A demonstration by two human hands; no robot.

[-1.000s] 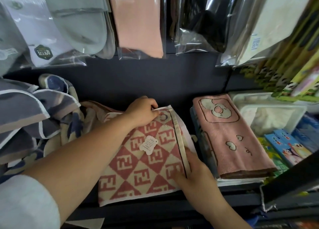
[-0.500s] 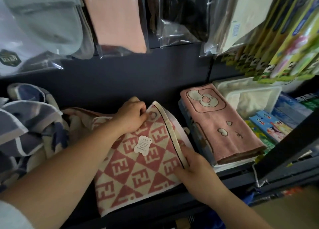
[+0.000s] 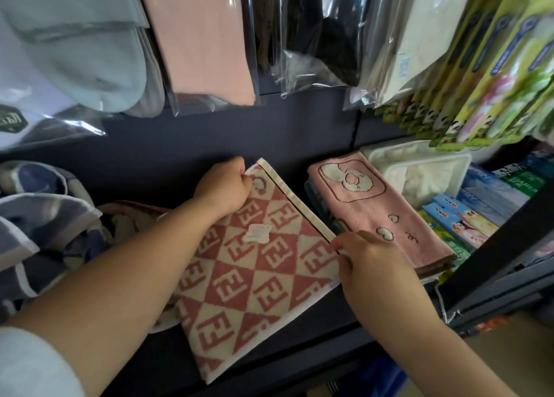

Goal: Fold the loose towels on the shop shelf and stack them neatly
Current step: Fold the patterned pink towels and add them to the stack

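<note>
Towel (image 3: pixel 254 276) held along its right hem.
My left hand (image 3: pixel 223 187) pinches the far corner, my right hand (image 3: pixel 368 262) the near end.

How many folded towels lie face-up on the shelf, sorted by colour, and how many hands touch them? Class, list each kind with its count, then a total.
red-and-cream checked towel: 1
pink towel: 1
hands: 2, the left hand and the right hand, both on the checked one
Total: 4
</note>
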